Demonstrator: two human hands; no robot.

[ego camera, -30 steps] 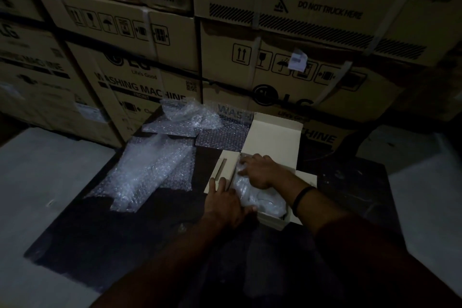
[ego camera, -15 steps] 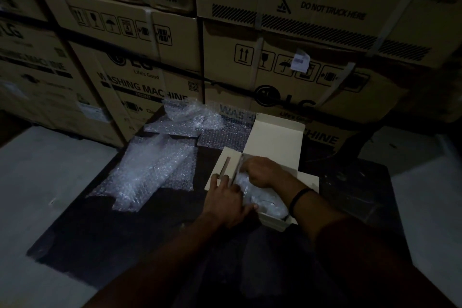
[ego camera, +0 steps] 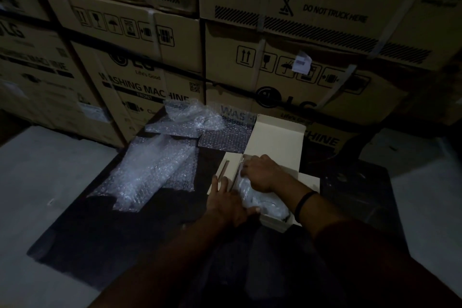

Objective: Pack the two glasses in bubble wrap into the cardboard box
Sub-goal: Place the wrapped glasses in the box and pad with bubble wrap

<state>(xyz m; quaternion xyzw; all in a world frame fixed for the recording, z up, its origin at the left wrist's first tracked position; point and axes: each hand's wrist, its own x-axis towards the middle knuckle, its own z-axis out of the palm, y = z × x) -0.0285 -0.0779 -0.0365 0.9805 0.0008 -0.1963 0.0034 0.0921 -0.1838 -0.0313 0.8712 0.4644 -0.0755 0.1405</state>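
A small pale cardboard box lies open on a dark mat, its lid standing up at the back. Inside lies a bubble-wrapped bundle, whitish and crumpled. My right hand presses down on the far end of that bundle, fingers curled over it. My left hand rests flat against the box's left flap and near corner, thumb touching the wrap. The dim light does not show whether the bundle holds one glass or two.
Loose bubble wrap lies on the mat left of the box, with more sheets at the back. Large stacked washing-machine cartons form a wall behind. Pale floor surrounds the dark mat.
My hands stay on the bundle and the box's left side; the right hand has shifted slightly on the wrap. The view has drifted a little.
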